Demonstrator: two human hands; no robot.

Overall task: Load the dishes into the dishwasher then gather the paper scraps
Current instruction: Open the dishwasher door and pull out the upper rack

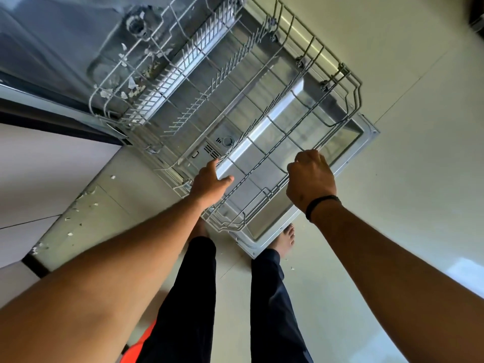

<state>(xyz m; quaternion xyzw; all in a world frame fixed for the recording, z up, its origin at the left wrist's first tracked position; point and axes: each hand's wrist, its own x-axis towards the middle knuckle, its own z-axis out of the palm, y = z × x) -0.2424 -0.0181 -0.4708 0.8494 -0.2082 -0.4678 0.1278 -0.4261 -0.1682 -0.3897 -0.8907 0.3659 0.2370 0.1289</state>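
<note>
paper scraps [68, 226] dot the floor at left, more lying in the wire rack's [351, 82] far end; my left hand [209, 186] touches the rack's near edge with fingers loose, my right hand [310, 183] clenches its front rim over the open dishwasher door [366, 142].

I see the lower rack [235, 113] pulled out over the open dishwasher door [348, 163], directly ahead of my legs. My left hand [209, 184] is at the rack's near left rim, my right hand [310, 179] on its near right rim. Paper scraps [125, 87] lie in the rack's far left end, more on the floor [419, 127] left of the door.
</note>
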